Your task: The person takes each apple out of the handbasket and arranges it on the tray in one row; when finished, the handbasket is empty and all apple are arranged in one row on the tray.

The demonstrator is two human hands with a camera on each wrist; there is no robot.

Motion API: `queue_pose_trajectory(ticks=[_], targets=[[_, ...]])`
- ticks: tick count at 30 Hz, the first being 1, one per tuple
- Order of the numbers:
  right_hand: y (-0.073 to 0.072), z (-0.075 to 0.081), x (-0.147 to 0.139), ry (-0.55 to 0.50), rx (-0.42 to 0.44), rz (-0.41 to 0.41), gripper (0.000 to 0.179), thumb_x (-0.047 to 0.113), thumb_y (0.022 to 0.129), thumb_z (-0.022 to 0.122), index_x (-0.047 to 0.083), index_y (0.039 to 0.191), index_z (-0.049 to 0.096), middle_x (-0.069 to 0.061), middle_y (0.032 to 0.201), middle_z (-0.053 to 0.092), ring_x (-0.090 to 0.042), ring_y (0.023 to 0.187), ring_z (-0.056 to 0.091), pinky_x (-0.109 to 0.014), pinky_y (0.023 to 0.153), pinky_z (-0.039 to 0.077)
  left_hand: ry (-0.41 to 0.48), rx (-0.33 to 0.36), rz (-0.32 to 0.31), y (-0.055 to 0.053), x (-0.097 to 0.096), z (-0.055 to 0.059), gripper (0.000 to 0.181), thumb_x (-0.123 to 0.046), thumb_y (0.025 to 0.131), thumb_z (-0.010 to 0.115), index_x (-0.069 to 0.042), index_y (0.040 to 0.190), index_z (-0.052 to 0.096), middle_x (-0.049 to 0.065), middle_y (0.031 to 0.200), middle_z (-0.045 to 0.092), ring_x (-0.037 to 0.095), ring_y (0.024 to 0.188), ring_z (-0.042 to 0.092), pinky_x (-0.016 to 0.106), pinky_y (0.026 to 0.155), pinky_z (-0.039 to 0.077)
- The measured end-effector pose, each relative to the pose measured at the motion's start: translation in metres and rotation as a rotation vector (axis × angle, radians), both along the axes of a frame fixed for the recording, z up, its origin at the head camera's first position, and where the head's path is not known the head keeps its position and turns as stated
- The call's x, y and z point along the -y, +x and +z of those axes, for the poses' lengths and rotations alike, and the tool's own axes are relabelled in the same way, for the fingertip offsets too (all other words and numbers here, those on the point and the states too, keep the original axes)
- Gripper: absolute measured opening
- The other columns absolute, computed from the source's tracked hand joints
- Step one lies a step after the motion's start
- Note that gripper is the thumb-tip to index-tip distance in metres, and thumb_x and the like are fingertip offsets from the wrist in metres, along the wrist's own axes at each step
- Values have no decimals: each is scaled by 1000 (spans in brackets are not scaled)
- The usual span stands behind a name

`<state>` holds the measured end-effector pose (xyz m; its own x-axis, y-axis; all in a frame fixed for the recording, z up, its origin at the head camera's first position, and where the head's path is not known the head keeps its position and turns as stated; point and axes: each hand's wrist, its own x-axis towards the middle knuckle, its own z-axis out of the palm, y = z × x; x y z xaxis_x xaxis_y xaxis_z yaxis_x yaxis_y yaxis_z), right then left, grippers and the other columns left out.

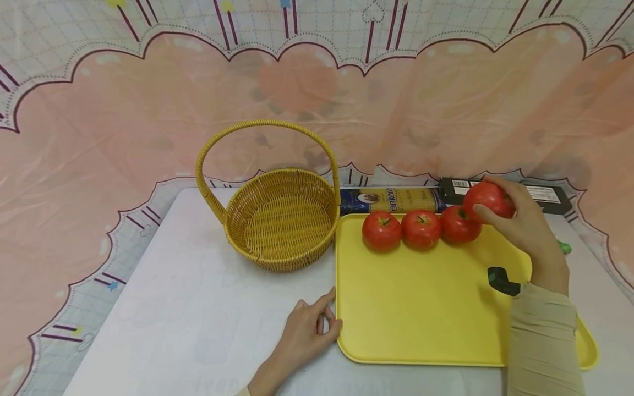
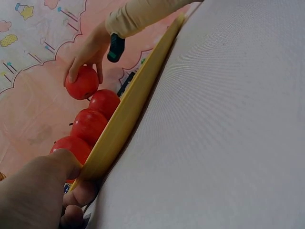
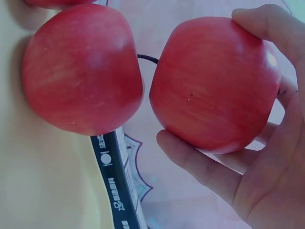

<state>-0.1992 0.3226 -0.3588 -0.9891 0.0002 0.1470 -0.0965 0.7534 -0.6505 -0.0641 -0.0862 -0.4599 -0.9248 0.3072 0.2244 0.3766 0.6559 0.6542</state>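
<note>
My right hand [image 1: 527,231] grips a red apple [image 1: 487,197] at the tray's far right, thumb on one side and fingers around the other. In the right wrist view this held apple [image 3: 214,86] is close beside another apple [image 3: 83,71], whose thin dark stem points toward it. Three apples [image 1: 421,229] sit in a row along the back of the yellow tray [image 1: 421,308]. My left hand [image 1: 309,327] pinches the tray's left edge near the front. Seen from the left wrist, its thumb lies over the tray rim [image 2: 128,114] and the fingers are below.
Left of the tray stands a yellow wicker basket [image 1: 279,261] with a tall handle. Behind the tray lie a blue and gold packet [image 1: 411,199] and a long black box [image 1: 555,206]. Something green [image 1: 564,247] shows partly beyond the right wrist. A patterned cloth [image 1: 198,110] hangs behind.
</note>
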Motion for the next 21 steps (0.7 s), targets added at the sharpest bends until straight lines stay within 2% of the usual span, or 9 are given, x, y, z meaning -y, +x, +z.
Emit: queue_pose_trajectory(ticks=[4, 14, 21], targets=[[0, -1, -3, 3, 25, -3, 67, 39, 88, 62, 37, 147, 29, -24, 144, 30, -48, 120, 33, -69, 87, 32, 0, 3, 0, 0, 0, 0, 51, -21, 81, 70, -7, 128, 58, -24, 68, 53, -10, 48, 29, 16, 64, 29], [0, -6, -14, -3, 44, -13, 69, 37, 89, 61, 35, 148, 27, -26, 139, 30, -50, 117, 34, -70, 87, 32, -12, -7, 0, -1, -1, 0, 50, -21, 81, 70, -6, 127, 59, -24, 68, 53, -10, 48, 28, 16, 65, 29], [-1, -9, -17, 9, 39, -13, 68, 36, 88, 62, 25, 147, 31, -27, 137, 32, -50, 117, 35, -70, 87, 32, -13, -1, 3, 0, 0, 1, 50, -22, 81, 70, -6, 127, 59, -24, 68, 54, -10, 48, 29, 16, 65, 29]])
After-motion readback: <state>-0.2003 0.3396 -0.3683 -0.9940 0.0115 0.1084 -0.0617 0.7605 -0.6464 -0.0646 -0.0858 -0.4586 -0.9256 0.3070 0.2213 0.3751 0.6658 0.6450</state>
